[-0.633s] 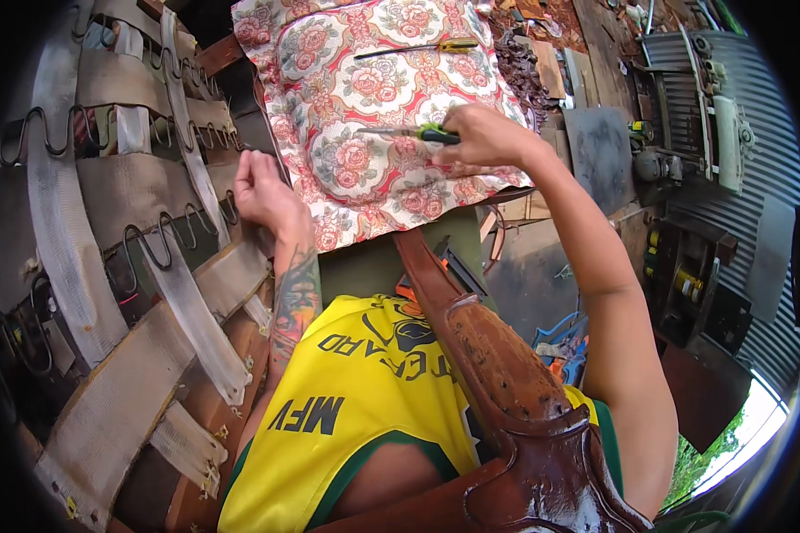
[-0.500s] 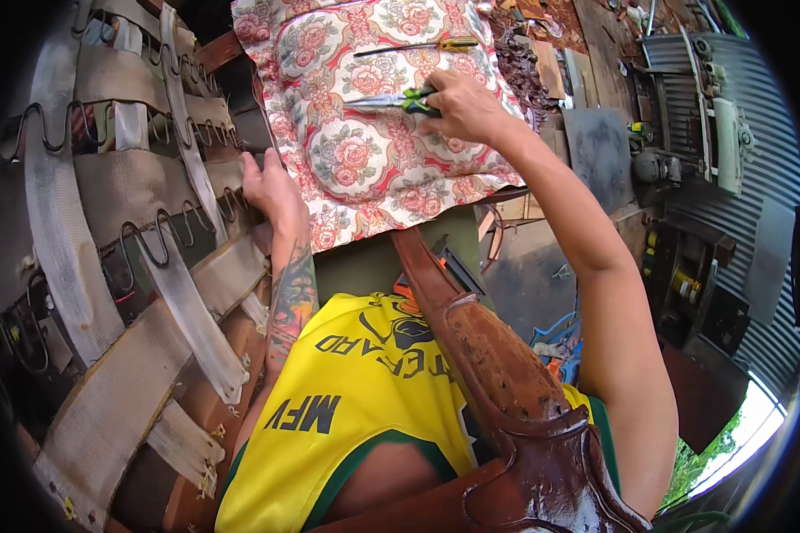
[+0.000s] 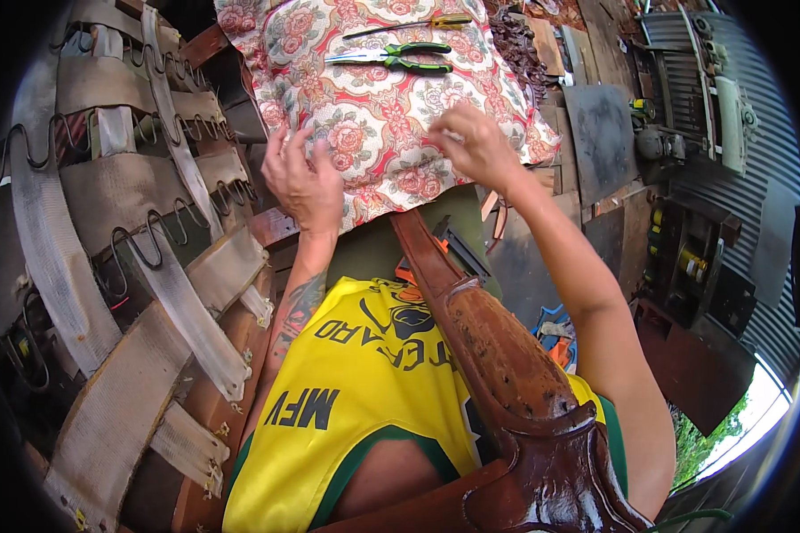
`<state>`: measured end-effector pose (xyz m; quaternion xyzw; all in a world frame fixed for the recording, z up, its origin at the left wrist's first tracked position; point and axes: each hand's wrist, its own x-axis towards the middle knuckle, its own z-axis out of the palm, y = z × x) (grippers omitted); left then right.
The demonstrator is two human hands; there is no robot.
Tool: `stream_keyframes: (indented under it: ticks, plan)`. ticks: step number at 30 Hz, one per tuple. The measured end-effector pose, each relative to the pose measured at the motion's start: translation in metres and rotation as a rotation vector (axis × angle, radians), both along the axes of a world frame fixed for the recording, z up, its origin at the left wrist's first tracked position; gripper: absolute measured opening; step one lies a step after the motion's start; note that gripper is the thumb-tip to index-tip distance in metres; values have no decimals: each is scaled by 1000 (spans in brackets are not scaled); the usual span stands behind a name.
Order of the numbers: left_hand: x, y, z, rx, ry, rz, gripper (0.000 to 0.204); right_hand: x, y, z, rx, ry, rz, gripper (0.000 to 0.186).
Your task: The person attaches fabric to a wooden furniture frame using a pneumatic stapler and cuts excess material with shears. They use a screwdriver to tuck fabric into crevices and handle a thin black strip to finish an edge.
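A floral-patterned cushion (image 3: 364,164) in red, cream and grey lies in front of me. Long-nose pliers (image 3: 398,59) with green and black handles rest flat on it, jaws to the left. Just beyond them lies a screwdriver (image 3: 418,26) with a yellow handle and long thin shaft. Over the cushion's near left edge is my left hand (image 3: 306,182), empty, fingers apart and loosely bent. My right hand (image 3: 480,149) hovers over the near right part, empty, its fingers curled but not closed together. Whether either hand touches the fabric, I cannot tell.
On the left stands a frame with worn webbing straps (image 3: 58,240) and wavy metal springs (image 3: 151,240). A glossy carved wooden piece (image 3: 498,355) runs beside my chest. A dark and orange tool (image 3: 460,253) lies below the cushion. Boards and a corrugated metal sheet (image 3: 773,178) are at right.
My right hand has let go of the pliers and come nearer, leaving them on the cushion. My left hand has moved right from beside the cushion to over its near edge.
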<state>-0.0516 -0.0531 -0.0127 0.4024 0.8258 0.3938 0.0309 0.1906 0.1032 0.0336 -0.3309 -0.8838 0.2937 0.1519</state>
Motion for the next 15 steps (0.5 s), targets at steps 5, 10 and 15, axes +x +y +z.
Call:
stream_keyframes:
  ticks: [5,10,15]
  plan:
    - [41,9,9,-203,54,-286,110,30,-73,-7,44,-41,97,25]
    - [43,-2,4,-462,-50,-298,145,33,-91,-9,79,-126,116,58]
    - [39,-4,1,-506,-111,-310,153,20,-95,-22,159,-204,141,65]
